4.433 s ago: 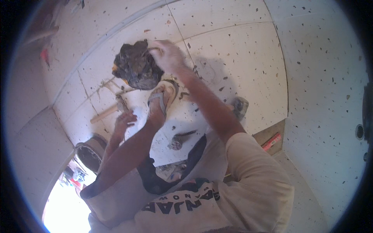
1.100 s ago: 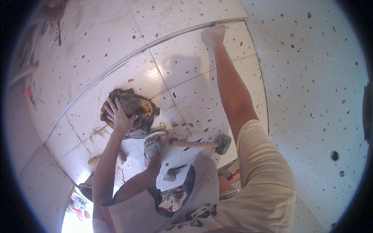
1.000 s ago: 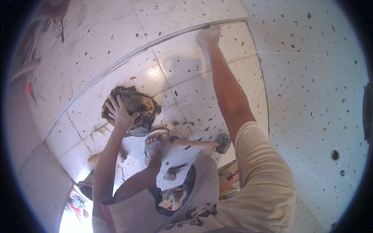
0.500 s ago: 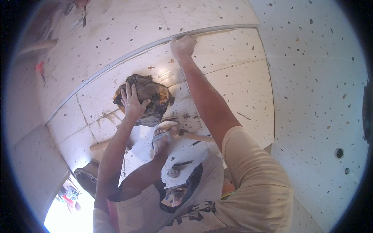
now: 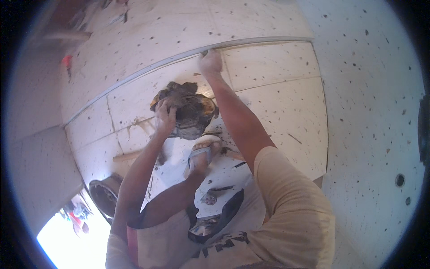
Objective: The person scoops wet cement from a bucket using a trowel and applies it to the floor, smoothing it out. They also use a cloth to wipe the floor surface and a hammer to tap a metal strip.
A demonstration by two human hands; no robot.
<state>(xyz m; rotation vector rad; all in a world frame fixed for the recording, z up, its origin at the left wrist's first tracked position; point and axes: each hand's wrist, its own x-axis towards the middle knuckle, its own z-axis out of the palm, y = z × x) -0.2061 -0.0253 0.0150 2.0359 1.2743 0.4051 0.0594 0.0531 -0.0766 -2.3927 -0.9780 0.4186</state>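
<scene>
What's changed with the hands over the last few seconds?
The right hand left the dirty pan and reached out to the strip along the tile edge. The left hand came up and took hold of the pan. The sandalled foot stayed on the tiles.

left arm: bare forearm rising from the lower edge, elbow bent, wrist slightly flexed. left hand (image 5: 165,117): fingers curled, the grip closed over the edge of what it holds, back of the hand toward the camera. right arm: short pale sleeve at the shoulder, forearm extended nearly straight and reaching further than the left. right hand (image 5: 210,62): knuckles up, fingers bent downward and pressed to the surface; whether the grip encloses anything cannot be told. the two hands are apart.
</scene>
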